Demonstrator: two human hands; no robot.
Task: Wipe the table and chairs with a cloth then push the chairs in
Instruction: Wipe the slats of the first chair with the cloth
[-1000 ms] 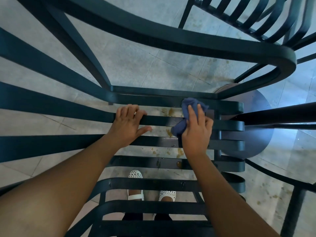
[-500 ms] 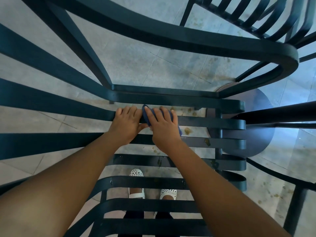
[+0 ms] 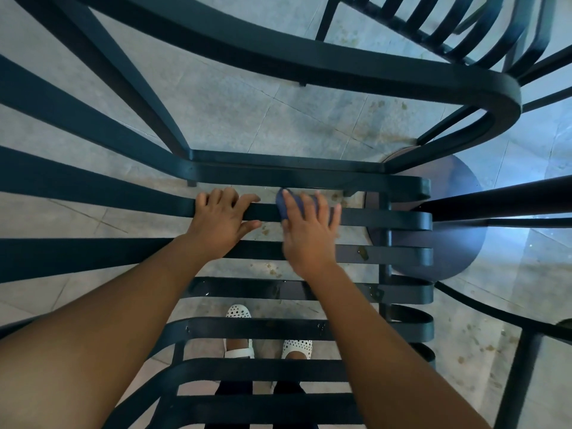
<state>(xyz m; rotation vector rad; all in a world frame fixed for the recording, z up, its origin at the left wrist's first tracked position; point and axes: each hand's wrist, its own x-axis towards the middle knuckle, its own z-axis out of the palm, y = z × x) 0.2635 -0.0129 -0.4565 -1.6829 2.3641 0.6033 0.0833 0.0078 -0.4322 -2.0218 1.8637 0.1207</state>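
Forearms bare; white perforated shoes; dark trousers, possibly black.

right hand hides most of cloth.
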